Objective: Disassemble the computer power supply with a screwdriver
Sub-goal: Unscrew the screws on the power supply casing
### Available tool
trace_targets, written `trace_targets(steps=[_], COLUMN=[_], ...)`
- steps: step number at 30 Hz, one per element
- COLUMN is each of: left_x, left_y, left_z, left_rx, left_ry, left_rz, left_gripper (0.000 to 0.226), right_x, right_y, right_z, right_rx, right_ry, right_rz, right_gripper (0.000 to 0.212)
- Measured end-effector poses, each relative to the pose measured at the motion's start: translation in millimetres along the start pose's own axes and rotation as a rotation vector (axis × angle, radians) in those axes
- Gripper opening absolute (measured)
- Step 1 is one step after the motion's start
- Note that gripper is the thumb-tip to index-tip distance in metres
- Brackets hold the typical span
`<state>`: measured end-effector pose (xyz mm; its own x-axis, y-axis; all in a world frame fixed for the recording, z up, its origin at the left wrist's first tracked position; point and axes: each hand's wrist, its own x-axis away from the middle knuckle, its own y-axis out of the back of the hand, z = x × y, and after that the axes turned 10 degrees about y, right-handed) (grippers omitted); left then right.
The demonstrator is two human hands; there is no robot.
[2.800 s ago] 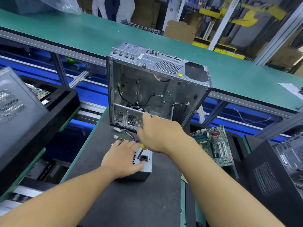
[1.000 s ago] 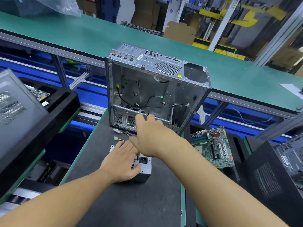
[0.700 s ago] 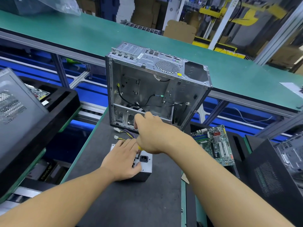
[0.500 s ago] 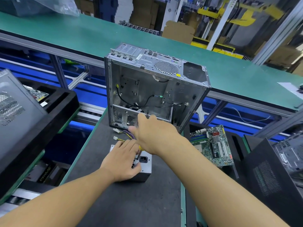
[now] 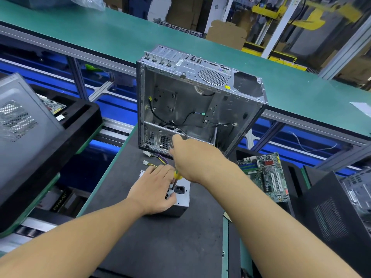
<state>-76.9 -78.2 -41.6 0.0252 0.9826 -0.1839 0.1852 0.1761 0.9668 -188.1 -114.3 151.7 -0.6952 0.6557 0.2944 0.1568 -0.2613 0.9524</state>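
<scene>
Right hand [image 5: 197, 157] has turned slightly, gripping the screwdriver [image 5: 177, 175], while the flat left hand [image 5: 154, 189] pins the power supply [image 5: 183, 198] steady.

Only two hands and two forearms of the person show. The left hand [image 5: 154, 189] and the right hand [image 5: 192, 159] are bare over fingers, knuckles and backs. Behind each hand the wrist is bare as well. The left forearm [image 5: 80, 237] and the right forearm [image 5: 271, 217] run on uncovered from the wrists to the lower edge of the view, looking broader the farther they lie from the hands. What is worn above the forearms cannot be told
</scene>
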Motion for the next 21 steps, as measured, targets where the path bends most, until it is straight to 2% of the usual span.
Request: trace_targets(steps=[5, 9, 11, 13, 15, 17, 21], left_x=[-0.6, 0.4, 0.5, 0.4, 0.3, 0.5, 0.1], left_y=[-2.6, -2.5, -0.3, -0.2, -1.8, -3.0, -2.0], left_z=[1.3, 0.9, 0.5, 0.0, 0.3, 1.1, 0.7], left_rx=[0.010, 0.032, 0.036, 0.025, 0.020, 0.018, 0.022], left_ry=[-0.008, -0.018, -0.026, -0.030, -0.017, 0.000, -0.008], left_rz=[-0.021, -0.045, -0.064, -0.064, -0.033, -0.001, -0.027], left_gripper=[0.028, 0.029, 0.029, 0.028, 0.027, 0.027, 0.029], right_x=[3.2, 3.3, 2.5, 2.6, 2.8, 2.0, -0.4], right_y=[5.5, -0.3, -3.7, -3.2, -0.5, 0.9, -2.6], right_z=[-3.0, -4.3, -4.6, -5.1, -6.4, -5.9, -7.7], right_rx=[-0.079, 0.003, 0.046, 0.030, -0.024, -0.052, 0.007], right_ry=[0.003, -0.066, -0.016, 0.029, 0.052, 0.047, -0.012], right_rz=[0.149, 0.044, -0.029, -0.012, 0.057, 0.081, -0.014], right_gripper=[0.025, 0.031, 0.019, 0.010, 0.024, 0.027, 0.027])
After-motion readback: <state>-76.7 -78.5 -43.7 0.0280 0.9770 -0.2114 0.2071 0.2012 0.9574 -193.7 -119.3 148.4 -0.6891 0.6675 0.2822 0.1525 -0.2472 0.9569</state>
